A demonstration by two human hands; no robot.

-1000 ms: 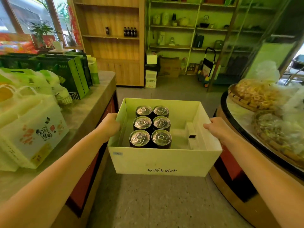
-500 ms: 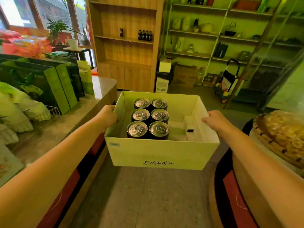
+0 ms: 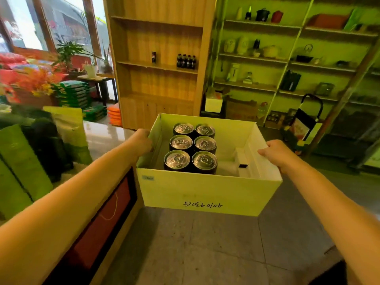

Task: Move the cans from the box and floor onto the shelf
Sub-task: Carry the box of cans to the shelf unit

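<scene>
Cans, six of them, are standing in two rows of three at the left side of the open box, and the right side is staying nearly empty. The person is carrying this box in the air above the floor. The left hand is clenching the left wall at its rim and the right hand is clenching the right wall in the same way.

I am thinking the load is sitting unevenly, so the box could be tipping to the left, or the thin cardboard rim could be bending under the fingers. The counter is running just beside the left forearm, and its corner could be catching the box. Ahead, the floor is looking free up to the wooden shelf, where some bottles are already standing with bare room beside them.
</scene>
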